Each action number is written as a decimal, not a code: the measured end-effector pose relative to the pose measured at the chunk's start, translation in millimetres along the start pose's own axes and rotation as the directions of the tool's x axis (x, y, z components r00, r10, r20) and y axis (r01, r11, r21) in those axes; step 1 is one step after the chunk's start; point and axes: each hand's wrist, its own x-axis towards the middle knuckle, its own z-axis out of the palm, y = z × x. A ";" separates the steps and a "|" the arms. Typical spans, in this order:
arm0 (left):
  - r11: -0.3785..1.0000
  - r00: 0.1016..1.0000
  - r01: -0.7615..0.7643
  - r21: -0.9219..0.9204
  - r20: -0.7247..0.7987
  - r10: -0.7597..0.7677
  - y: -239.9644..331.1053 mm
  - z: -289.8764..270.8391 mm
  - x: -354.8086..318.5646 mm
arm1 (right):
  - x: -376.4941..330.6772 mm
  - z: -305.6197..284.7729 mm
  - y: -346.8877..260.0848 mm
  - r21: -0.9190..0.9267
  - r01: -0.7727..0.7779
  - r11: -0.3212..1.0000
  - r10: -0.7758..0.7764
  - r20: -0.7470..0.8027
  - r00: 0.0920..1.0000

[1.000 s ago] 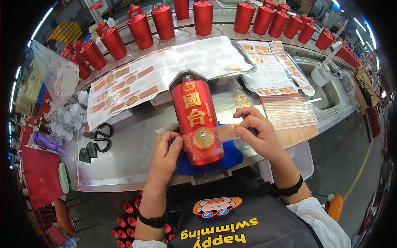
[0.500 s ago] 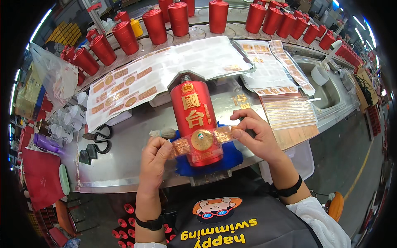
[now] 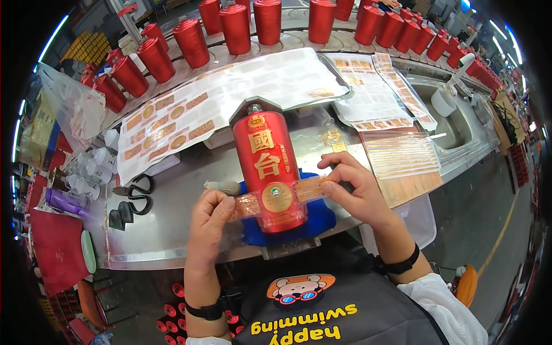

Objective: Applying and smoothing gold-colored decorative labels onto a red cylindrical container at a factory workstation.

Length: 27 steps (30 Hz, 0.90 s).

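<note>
A red bottle (image 3: 265, 138) with gold raised lettering lies tilted in a stand, its neck away from me, its base over a blue pad (image 3: 319, 218). Across its lower front stretches a clear strip label with gold patches and a round gold medallion (image 3: 277, 197). My left hand (image 3: 210, 214) pinches the strip's left end between thumb and fingers. The right end is pinched by my right hand (image 3: 355, 190). The medallion lies over the bottle's front, while both ends stand out past its sides. A brush with pale bristles (image 3: 223, 187) lies just beyond my left hand.
Sheets of gold labels (image 3: 172, 123) lie on the steel table, with more label sheets (image 3: 374, 95) at the right. Black-handled scissors (image 3: 138, 192) rest at the left. Beyond, red bottles (image 3: 269, 22) line a curved conveyor. A sink (image 3: 454, 115) is at the right.
The strip's ends are drawn out slightly, and my left hand has shifted a little left and down the strip. The red bottles on the conveyor have moved to the right.
</note>
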 end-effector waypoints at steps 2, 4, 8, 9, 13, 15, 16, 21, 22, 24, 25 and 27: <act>1.000 1.000 0.000 0.008 -0.004 0.000 0.2 -0.2 1.1 | 0.8 1.9 1.3 -0.004 0.004 1.000 -0.004 0.019 1.000; 1.000 1.000 0.015 -0.001 -0.016 -0.015 3.1 2.1 1.1 | 1.0 2.0 -0.1 -0.003 0.002 1.000 -0.002 0.012 1.000; 1.000 1.000 0.002 -0.007 0.000 -0.002 -1.4 1.3 2.9 | 1.1 2.0 -1.2 0.012 -0.014 1.000 0.014 0.007 1.000; 1.000 1.000 -0.005 0.002 -0.005 0.005 -2.5 1.0 3.1 | 1.2 1.7 -0.6 0.012 -0.014 1.000 0.014 0.008 1.000; 1.000 1.000 -0.008 -0.015 0.017 0.009 -3.8 2.2 3.9 | 0.6 1.9 2.5 0.010 0.003 1.000 -0.003 0.002 1.000; 0.999 0.998 -0.026 -0.044 -0.054 0.023 3.2 9.9 3.6 | 0.6 1.8 3.0 0.008 0.007 1.000 -0.007 0.001 1.000; 0.996 0.991 -0.046 -0.071 -0.126 0.036 6.0 13.2 3.0 | 0.8 2.0 2.2 0.010 0.003 1.000 -0.003 0.005 1.000; 0.963 0.934 -0.231 0.139 -0.246 0.259 -4.5 35.3 4.1 | 1.2 2.8 -2.2 0.035 -0.038 0.999 0.037 0.020 0.999; 0.934 0.928 -0.288 0.213 -0.180 0.328 -4.1 45.3 4.3 | 1.0 2.3 -1.2 0.024 -0.031 0.999 0.030 0.019 0.999; 0.941 0.943 -0.279 0.189 -0.128 0.306 -4.9 55.7 5.6 | 1.0 2.8 0.2 0.013 -0.023 1.000 0.023 0.020 1.000; 0.953 0.952 -0.269 0.143 -0.114 0.285 -4.8 61.2 6.2 | 0.7 3.4 0.3 0.029 -0.022 0.999 0.021 0.015 1.000; 0.964 0.961 -0.256 0.075 -0.088 0.262 -6.2 63.6 7.1 | 1.2 3.6 -0.6 0.045 -0.020 0.999 0.020 0.008 1.000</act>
